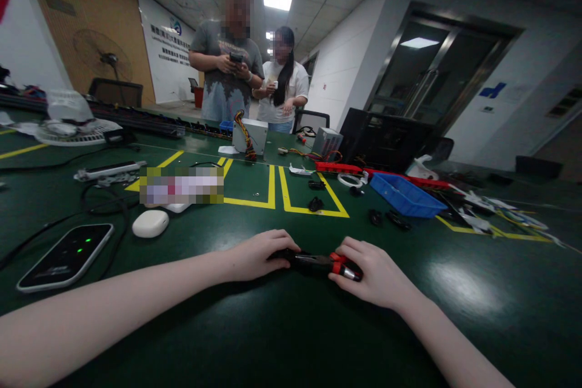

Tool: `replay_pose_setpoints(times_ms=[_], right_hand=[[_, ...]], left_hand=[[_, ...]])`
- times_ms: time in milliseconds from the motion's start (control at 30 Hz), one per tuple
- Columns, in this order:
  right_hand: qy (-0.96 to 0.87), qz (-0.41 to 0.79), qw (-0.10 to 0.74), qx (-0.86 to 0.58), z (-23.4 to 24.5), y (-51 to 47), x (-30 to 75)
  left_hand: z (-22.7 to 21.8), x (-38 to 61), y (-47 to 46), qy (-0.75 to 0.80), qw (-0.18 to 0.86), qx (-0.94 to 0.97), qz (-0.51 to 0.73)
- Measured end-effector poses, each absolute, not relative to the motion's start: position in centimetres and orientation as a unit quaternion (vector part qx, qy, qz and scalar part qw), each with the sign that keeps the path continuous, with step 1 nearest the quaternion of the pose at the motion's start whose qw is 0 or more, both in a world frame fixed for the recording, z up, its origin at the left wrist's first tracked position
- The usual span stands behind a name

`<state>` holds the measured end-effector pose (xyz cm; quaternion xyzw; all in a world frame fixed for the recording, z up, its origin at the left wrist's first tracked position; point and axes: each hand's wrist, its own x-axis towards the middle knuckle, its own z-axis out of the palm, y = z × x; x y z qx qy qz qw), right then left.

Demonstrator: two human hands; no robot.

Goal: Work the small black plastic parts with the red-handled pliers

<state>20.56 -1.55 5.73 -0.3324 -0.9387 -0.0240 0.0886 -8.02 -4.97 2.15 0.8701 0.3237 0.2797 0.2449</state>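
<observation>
My right hand [370,270] is closed around the red-and-black handles of a pair of long-nose pliers [313,259], whose jaws point left. My left hand [261,254] pinches a small black piece [284,253] between thumb and fingers. The pliers' tips reach this piece; whether they grip it I cannot make out. Both hands are low over the green table [273,327]. Past them, on the tabletop, lie small black parts [315,204] inside a yellow taped outline, with another black part [375,217] to the right.
A blue plastic tray [407,197] stands to the right, near red strips [339,168]. On the left are a device with green lights [66,256], a white case [150,224] and black cables. Power supply units [251,136] stand farther back. Two people stand behind the table.
</observation>
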Motion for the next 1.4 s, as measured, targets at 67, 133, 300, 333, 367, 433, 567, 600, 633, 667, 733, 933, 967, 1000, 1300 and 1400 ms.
replay_pose_setpoints(times_ms=[67, 133, 300, 333, 367, 433, 567, 600, 633, 667, 733, 933, 967, 1000, 1300, 1400], right_hand=[[-0.940, -0.026, 0.081, -0.331, 5.76, -1.59, 20.47], [-0.941, -0.027, 0.076, -0.328, 5.79, -1.65, 20.39], [-0.945, -0.031, 0.087, -0.314, 5.83, -1.74, 20.33], [-0.946, -0.030, 0.092, -0.311, 5.83, -1.72, 20.33], [-0.946, -0.029, 0.095, -0.308, 5.84, -1.70, 20.32], [-0.947, -0.029, 0.098, -0.304, 5.86, -1.62, 20.30], [-0.946, -0.033, 0.106, -0.304, 5.96, -1.44, 20.41], [-0.946, -0.034, 0.111, -0.303, 6.00, -1.39, 20.49], [-0.945, -0.036, 0.116, -0.304, 6.03, -1.35, 20.59], [-0.944, -0.036, 0.121, -0.304, 6.05, -1.30, 20.70], [-0.943, -0.034, 0.130, -0.306, 6.07, -1.22, 20.90], [-0.940, -0.020, 0.132, -0.314, 6.00, -1.16, 20.93], [-0.940, -0.020, 0.132, -0.313, 5.99, -1.17, 20.87], [-0.940, -0.021, 0.134, -0.312, 5.98, -1.19, 20.82], [-0.941, -0.015, 0.125, -0.315, 5.91, -1.27, 20.88], [-0.941, -0.012, 0.111, -0.320, 5.90, -1.31, 20.78]], left_hand=[[2.08, -8.03, -4.93, 0.317, 0.251, 0.871, 0.278], [2.06, -8.03, -4.95, 0.315, 0.250, 0.873, 0.277], [2.19, -8.01, -5.15, 0.315, 0.245, 0.875, 0.273], [2.23, -8.01, -5.19, 0.314, 0.245, 0.876, 0.272], [2.27, -8.02, -5.23, 0.313, 0.246, 0.877, 0.270], [2.34, -8.02, -5.30, 0.315, 0.245, 0.878, 0.266], [2.37, -8.00, -5.39, 0.317, 0.243, 0.879, 0.262], [2.37, -7.99, -5.39, 0.318, 0.244, 0.877, 0.263], [2.36, -7.99, -5.40, 0.320, 0.245, 0.876, 0.264], [2.37, -7.99, -5.40, 0.322, 0.247, 0.875, 0.265], [2.40, -8.00, -5.38, 0.325, 0.252, 0.873, 0.263], [2.53, -7.96, -5.37, 0.329, 0.257, 0.869, 0.265], [2.50, -7.95, -5.36, 0.329, 0.256, 0.869, 0.267], [2.46, -7.94, -5.34, 0.328, 0.255, 0.869, 0.270], [2.32, -8.00, -5.26, 0.320, 0.259, 0.870, 0.272], [2.35, -7.99, -5.28, 0.318, 0.257, 0.872, 0.268]])
